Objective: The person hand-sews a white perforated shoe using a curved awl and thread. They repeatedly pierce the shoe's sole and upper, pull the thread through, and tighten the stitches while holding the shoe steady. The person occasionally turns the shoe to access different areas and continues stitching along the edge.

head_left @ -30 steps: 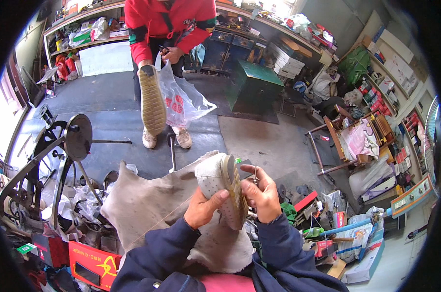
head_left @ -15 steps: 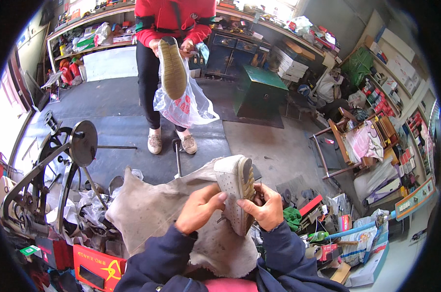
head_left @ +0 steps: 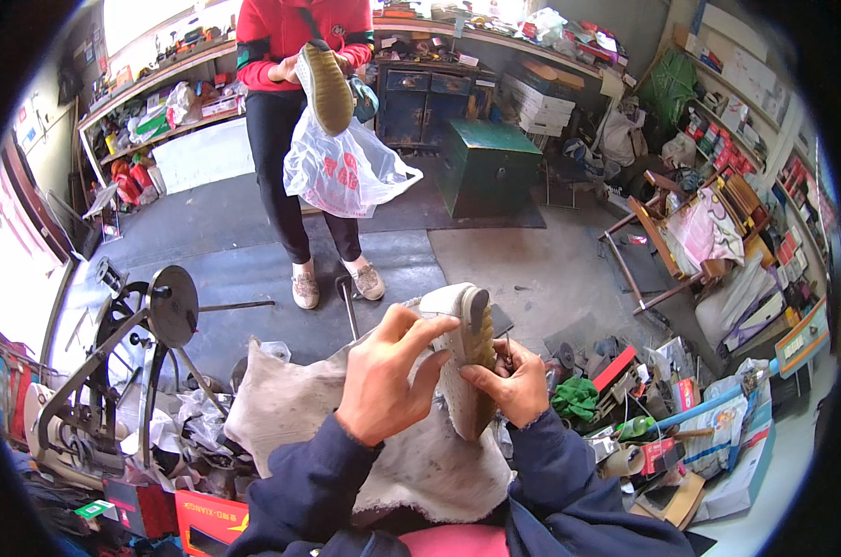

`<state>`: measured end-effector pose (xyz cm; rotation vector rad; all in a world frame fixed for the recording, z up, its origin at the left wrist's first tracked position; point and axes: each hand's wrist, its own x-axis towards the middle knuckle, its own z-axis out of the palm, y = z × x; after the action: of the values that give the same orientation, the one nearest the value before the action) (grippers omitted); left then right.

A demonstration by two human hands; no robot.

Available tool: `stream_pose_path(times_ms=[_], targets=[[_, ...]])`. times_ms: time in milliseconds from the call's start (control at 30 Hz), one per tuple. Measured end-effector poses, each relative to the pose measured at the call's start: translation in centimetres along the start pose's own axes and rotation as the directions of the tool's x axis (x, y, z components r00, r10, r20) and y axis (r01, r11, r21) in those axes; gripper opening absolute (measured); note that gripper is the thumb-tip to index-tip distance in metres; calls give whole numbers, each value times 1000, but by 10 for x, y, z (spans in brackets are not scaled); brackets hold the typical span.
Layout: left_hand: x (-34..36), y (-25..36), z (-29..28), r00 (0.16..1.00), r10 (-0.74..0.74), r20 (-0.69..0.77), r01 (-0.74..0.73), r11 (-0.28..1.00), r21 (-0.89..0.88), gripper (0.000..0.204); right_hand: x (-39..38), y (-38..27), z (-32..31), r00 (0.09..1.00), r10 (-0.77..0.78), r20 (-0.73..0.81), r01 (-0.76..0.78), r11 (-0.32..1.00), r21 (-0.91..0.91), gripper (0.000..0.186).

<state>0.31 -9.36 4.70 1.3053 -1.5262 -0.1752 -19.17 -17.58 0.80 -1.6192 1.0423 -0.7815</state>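
Note:
A pale grey shoe (head_left: 464, 357) stands on edge over my lap, its tan sole turned to the right. My left hand (head_left: 388, 376) clasps its upper from the left, fingers spread across the top. My right hand (head_left: 511, 385) grips the sole side lower down. A stained grey cloth (head_left: 299, 408) lies over my knees under both hands. In front of me stands a person in a red top, holding a second shoe (head_left: 325, 85) sole outward and a white plastic bag (head_left: 341, 172).
A black hand-wheel sewing machine (head_left: 151, 320) stands at my left. Boxes, bottles and tools (head_left: 643, 418) crowd the floor on my right. A green metal chest (head_left: 490, 167) sits on the floor behind, and cluttered shelves (head_left: 717, 139) line the walls.
I have turned the shoe more upright and shifted my left hand up over its top. The standing person has lifted the other shoe higher, toward the chest.

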Motion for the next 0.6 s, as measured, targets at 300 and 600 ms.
stream_pose_path(times_ms=[300, 600], targets=[[13, -2, 21, 999, -19, 27, 19, 1000, 2, 50, -2, 1, -3, 999, -31, -21, 31, 999, -25, 63], [17, 1, 24, 994, -71, 80, 66, 996, 66, 51, 1, 13, 0, 992, -86, -93, 80, 995, -66, 61]])
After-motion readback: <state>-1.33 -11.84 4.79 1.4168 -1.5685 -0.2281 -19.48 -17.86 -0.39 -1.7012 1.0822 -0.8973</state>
